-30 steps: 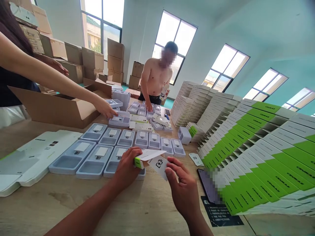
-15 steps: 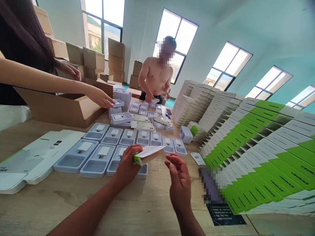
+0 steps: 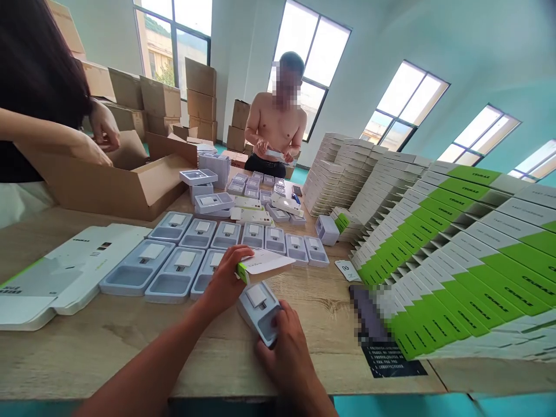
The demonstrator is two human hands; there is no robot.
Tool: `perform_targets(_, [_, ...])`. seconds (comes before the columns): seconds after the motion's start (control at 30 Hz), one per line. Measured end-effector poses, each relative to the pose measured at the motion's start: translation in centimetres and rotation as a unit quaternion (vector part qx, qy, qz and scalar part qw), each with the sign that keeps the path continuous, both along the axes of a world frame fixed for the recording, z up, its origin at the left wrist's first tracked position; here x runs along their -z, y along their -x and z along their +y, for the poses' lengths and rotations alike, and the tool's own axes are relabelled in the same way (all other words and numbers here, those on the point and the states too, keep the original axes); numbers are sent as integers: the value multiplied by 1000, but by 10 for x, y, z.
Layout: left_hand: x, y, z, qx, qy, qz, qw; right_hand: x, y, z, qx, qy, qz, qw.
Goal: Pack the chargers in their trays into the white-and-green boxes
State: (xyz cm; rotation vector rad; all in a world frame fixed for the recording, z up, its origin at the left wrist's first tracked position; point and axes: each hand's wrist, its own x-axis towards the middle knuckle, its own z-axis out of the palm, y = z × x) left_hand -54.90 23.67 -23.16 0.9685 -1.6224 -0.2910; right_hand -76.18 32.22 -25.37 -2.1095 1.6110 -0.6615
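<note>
My left hand (image 3: 226,279) is closed on a white and green cardboard box (image 3: 267,263), held tilted above the table with its open end toward the right. Below it, my right hand (image 3: 286,341) grips the near end of a grey plastic tray (image 3: 260,313). A white charger-like block (image 3: 257,296) sits in that tray's far compartment; its near compartment looks bare. The tray's far end is partly under the box. Left of my hands, rows of similar grey trays (image 3: 174,272) lie on the table, each with a white block in it.
Tall stacks of white and green boxes (image 3: 469,255) line the right side. A flattened carton sheet (image 3: 78,260) lies at left, near an open brown carton (image 3: 113,185) where a co-worker's hands (image 3: 98,142) are. Another person (image 3: 278,121) stands across the wooden table (image 3: 217,359).
My right hand went from open and raised to holding a tray, now pulled nearer and turned. The co-worker's arm at left withdrew to the carton; the person opposite lifted a flat white piece.
</note>
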Motion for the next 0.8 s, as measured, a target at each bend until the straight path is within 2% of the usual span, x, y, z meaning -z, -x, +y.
perform_targets(0.1, [1,1,0,-13,-5,-16,1000,-23,32,23,-9,-10,-77,997])
perform_targets(0.2, [1,3,0,-15,-9,-31,999,-65,64,38,-12,28,-143,989])
perform_targets(0.3, [3,8,2,-4,-5,-40,999,-107,75,38,30,75,-122,989])
perform_targets(0.37, [5,11,4,3,-1,-45,999,-124,67,30,48,90,-81,992])
perform_targets(0.57, [11,6,3,-7,-3,-35,999,-138,22,17,97,153,-14,983])
perform_targets(0.7, [8,1,1,3,-2,-24,1000,-153,20,22,69,101,27,992])
perform_targets(0.8, [4,6,4,44,-2,-17,999,-153,24,22,65,95,38,993])
